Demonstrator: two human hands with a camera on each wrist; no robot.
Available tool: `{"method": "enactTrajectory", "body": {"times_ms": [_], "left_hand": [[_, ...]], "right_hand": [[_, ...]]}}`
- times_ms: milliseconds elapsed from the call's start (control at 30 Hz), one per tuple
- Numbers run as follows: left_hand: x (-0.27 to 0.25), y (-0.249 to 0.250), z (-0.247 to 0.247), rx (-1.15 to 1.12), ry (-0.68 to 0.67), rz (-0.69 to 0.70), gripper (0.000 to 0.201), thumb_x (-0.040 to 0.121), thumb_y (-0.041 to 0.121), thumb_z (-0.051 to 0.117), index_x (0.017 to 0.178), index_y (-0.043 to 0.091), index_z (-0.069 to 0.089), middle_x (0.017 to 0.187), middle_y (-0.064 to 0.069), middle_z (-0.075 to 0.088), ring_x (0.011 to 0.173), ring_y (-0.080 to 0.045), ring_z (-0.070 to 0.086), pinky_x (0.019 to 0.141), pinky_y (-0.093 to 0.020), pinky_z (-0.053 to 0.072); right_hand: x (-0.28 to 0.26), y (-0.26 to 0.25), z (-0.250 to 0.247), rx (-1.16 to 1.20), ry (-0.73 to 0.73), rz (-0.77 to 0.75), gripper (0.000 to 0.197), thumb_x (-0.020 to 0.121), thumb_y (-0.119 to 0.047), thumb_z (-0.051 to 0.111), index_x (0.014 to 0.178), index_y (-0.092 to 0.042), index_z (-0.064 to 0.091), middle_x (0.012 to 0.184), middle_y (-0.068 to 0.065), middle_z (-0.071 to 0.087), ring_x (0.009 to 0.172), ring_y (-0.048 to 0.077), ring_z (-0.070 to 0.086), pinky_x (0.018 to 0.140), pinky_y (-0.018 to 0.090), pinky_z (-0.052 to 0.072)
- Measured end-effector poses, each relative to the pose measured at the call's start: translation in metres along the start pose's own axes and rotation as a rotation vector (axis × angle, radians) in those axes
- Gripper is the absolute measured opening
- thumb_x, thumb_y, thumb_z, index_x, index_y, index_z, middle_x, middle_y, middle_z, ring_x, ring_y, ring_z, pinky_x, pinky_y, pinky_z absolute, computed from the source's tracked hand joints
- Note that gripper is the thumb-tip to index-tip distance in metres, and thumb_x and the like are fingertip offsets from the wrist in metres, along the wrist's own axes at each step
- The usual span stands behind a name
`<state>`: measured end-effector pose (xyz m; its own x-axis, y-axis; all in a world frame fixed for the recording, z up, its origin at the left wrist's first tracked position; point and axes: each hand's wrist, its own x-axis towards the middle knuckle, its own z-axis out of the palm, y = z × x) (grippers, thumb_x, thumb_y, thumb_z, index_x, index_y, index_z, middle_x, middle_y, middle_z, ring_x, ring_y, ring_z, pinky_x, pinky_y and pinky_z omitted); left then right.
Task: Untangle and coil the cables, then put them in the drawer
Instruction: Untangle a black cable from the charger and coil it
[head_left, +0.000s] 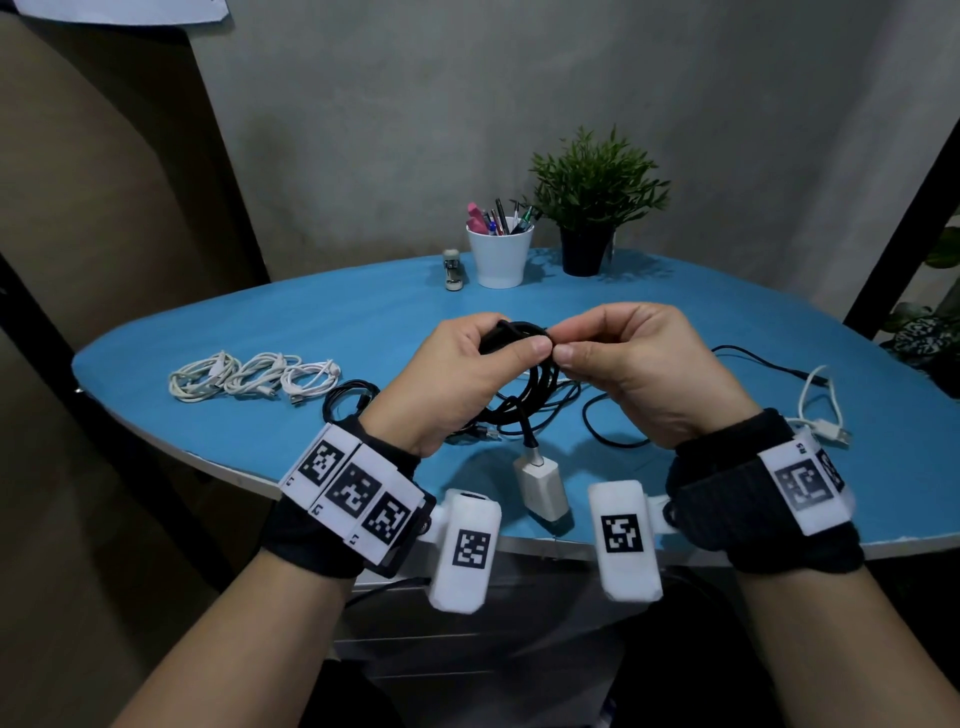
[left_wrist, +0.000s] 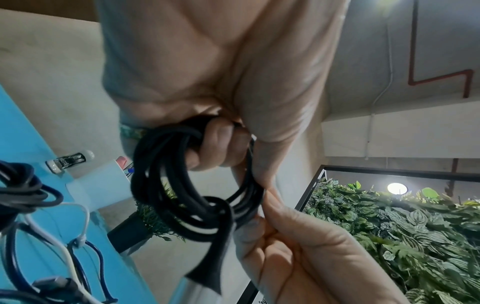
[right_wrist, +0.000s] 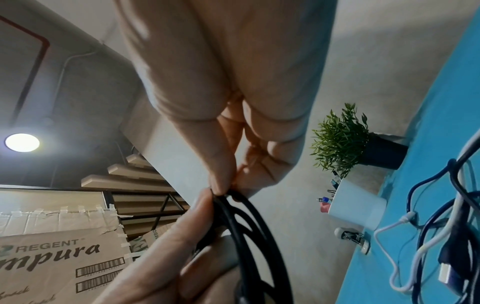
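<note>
Above the middle of the blue table (head_left: 363, 322) my left hand (head_left: 467, 364) grips a black cable coil (head_left: 535, 384), its loops wound round the fingers (left_wrist: 215, 144). My right hand (head_left: 623, 358) pinches the same coil (right_wrist: 241, 222) between thumb and fingers (right_wrist: 221, 181) at its upper edge. The cable's end hangs down to a white charger block (head_left: 540, 488) near the front edge. Three coiled white cables (head_left: 249, 376) lie in a row at the left, a small black coil (head_left: 348, 397) beside them. Loose black and white cables (head_left: 810, 405) lie tangled at the right.
At the back of the table stand a white cup of pens (head_left: 500, 254), a potted plant (head_left: 592, 208) and a stapler (head_left: 453, 270). A grey drawer unit (head_left: 467, 639) sits below the front edge. Cardboard boxes (right_wrist: 52, 257) are stacked to the left.
</note>
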<state>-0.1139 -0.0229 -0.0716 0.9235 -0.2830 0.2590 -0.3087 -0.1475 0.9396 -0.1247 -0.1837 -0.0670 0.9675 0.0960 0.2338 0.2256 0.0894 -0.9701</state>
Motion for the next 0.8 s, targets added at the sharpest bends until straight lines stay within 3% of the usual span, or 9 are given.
{"method": "enactTrajectory", "body": {"times_ms": [100, 167, 233, 367, 567, 700, 800], "left_hand": [[-0.0007, 0.0, -0.0001, -0.006, -0.026, -0.002, 0.014, 0.091, 0.027, 0.057, 0.082, 0.018, 0.059, 0.045, 0.017, 0.044, 0.042, 0.0, 0.039, 0.05, -0.017, 0.032], [-0.0012, 0.0024, 0.0006, -0.079, -0.05, -0.037, 0.027, 0.089, 0.041, 0.052, 0.081, 0.016, 0.059, 0.044, 0.015, 0.035, 0.041, -0.003, 0.029, 0.049, -0.022, 0.026], [-0.0008, 0.0043, 0.0012, -0.08, -0.026, -0.043, 0.031, 0.082, 0.046, 0.056, 0.076, 0.015, 0.059, 0.046, 0.015, 0.036, 0.041, -0.003, 0.03, 0.048, -0.022, 0.027], [0.0013, 0.0021, 0.0005, 0.001, 0.058, -0.05, 0.022, 0.078, 0.03, 0.072, 0.074, 0.012, 0.061, 0.051, 0.01, 0.044, 0.045, -0.004, 0.037, 0.049, -0.02, 0.034], [0.0013, 0.0029, -0.0019, 0.037, 0.022, -0.052, 0.018, 0.076, 0.031, 0.074, 0.069, 0.021, 0.061, 0.06, 0.006, 0.048, 0.053, -0.008, 0.041, 0.056, -0.028, 0.035], [0.0009, 0.0034, -0.0036, 0.062, -0.001, -0.015, 0.016, 0.081, 0.021, 0.07, 0.069, 0.021, 0.06, 0.058, 0.01, 0.051, 0.052, -0.004, 0.043, 0.055, -0.021, 0.037], [-0.0002, 0.0017, -0.0042, 0.092, -0.001, -0.009, 0.017, 0.082, 0.015, 0.068, 0.069, 0.017, 0.058, 0.054, 0.011, 0.047, 0.048, -0.004, 0.041, 0.05, -0.017, 0.035]], "right_hand": [[0.0005, -0.0017, -0.0004, 0.004, 0.023, -0.005, 0.017, 0.073, 0.015, 0.064, 0.076, -0.001, 0.067, 0.072, 0.011, 0.069, 0.072, 0.021, 0.061, 0.072, 0.024, 0.053], [0.0005, -0.0031, -0.0003, -0.004, 0.02, -0.008, 0.018, 0.072, 0.016, 0.064, 0.074, -0.002, 0.068, 0.076, 0.016, 0.068, 0.078, 0.028, 0.061, 0.079, 0.031, 0.052], [-0.0006, -0.0037, 0.0004, -0.004, -0.013, -0.011, 0.022, 0.072, 0.016, 0.064, 0.071, -0.005, 0.067, 0.072, 0.012, 0.068, 0.075, 0.026, 0.061, 0.076, 0.03, 0.051], [-0.0023, -0.0029, 0.0031, -0.008, -0.089, -0.009, 0.02, 0.073, 0.014, 0.064, 0.081, -0.004, 0.064, 0.067, 0.002, 0.066, 0.064, 0.011, 0.061, 0.064, 0.019, 0.051], [-0.0003, -0.006, 0.0017, 0.097, -0.052, 0.029, 0.017, 0.078, 0.01, 0.061, 0.086, -0.004, 0.066, 0.069, 0.005, 0.068, 0.062, 0.011, 0.061, 0.061, 0.017, 0.052], [0.0003, -0.0068, 0.0018, 0.025, -0.072, 0.066, 0.01, 0.078, 0.005, 0.063, 0.087, 0.001, 0.065, 0.073, 0.011, 0.064, 0.06, 0.012, 0.059, 0.059, 0.018, 0.049], [0.0017, -0.0052, 0.0033, -0.039, -0.048, 0.052, 0.008, 0.08, 0.005, 0.063, 0.08, -0.002, 0.066, 0.068, 0.009, 0.063, 0.057, 0.011, 0.057, 0.057, 0.018, 0.048]]}}
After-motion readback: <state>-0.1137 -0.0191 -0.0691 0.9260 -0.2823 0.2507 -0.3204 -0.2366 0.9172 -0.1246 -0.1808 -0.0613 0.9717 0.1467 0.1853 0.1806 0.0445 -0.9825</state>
